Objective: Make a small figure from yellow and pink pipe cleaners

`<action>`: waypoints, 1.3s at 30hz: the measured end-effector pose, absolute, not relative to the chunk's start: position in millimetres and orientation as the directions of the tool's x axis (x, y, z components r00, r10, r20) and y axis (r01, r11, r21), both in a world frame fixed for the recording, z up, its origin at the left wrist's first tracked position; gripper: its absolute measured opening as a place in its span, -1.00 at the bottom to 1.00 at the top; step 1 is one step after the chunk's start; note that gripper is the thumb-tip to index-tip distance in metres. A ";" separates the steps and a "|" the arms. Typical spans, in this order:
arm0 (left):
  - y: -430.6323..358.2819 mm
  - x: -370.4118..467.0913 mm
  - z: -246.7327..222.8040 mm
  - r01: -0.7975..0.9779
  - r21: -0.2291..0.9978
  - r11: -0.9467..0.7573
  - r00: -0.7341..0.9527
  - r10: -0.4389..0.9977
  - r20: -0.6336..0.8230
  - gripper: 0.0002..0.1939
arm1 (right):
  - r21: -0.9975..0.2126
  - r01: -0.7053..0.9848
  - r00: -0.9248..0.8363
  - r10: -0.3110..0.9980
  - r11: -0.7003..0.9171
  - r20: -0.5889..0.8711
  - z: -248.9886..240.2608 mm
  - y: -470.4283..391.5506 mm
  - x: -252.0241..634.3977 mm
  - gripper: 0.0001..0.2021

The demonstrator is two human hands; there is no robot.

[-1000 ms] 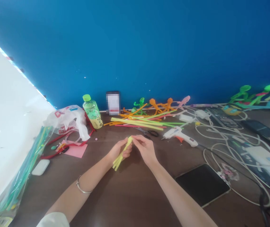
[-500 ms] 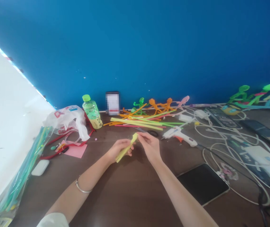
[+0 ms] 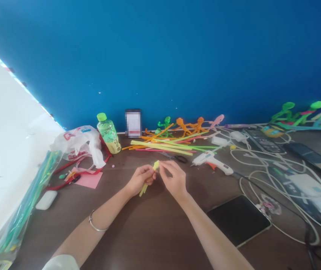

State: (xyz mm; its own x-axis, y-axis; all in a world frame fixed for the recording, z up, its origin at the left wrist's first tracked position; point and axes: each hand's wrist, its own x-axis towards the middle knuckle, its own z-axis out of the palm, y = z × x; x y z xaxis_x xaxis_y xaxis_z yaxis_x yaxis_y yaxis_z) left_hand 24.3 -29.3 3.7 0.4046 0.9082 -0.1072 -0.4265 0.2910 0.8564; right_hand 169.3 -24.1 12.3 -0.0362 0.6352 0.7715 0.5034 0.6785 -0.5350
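Closed around a bundle of yellow pipe cleaners [image 3: 142, 191], my left hand [image 3: 141, 180] keeps it tilted above the table. The lower ends stick out below the fingers, and a bunched, twisted head [image 3: 156, 165] pokes out at the top. My right hand [image 3: 174, 179] pinches at the right side of this head, thumb and forefinger together; the fingertips hide the exact grip. Just beyond the hands lies a pile of loose pipe cleaners [image 3: 163, 146] in yellow, orange, pink and green. A pair of scissors [image 3: 180, 159] is partly under that pile.
A white glue gun [image 3: 215, 162] and tangled cables lie to the right, near a dark tablet [image 3: 239, 221]. Small pipe-cleaner figures [image 3: 185, 126] line the blue wall. A bottle [image 3: 109, 135], plastic bag [image 3: 78, 140], pink paper [image 3: 88, 179] and white case [image 3: 47, 200] are at left.
My left hand has slid up the yellow bundle, nearer the head, and its fingers cover more of the stems. My right hand has shifted slightly left and down, and its wrist has turned.
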 end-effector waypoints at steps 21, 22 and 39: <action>-33.2 30.2 7.8 -0.363 0.911 0.198 0.239 0.964 -0.114 -0.67 | -0.261 0.581 -0.315 0.509 0.770 0.801 -3.4 -25.9 175.8 -0.75; -33.6 30.7 8.7 -0.366 0.909 0.199 0.241 0.964 -0.114 -0.68 | -0.284 0.584 -0.268 0.511 0.760 0.817 -2.6 -25.5 174.1 -0.74; -26.2 23.4 4.5 -0.421 0.905 0.062 0.211 0.977 0.031 -0.64 | -0.638 0.422 0.004 0.703 0.644 0.711 10.8 -24.2 168.1 -0.81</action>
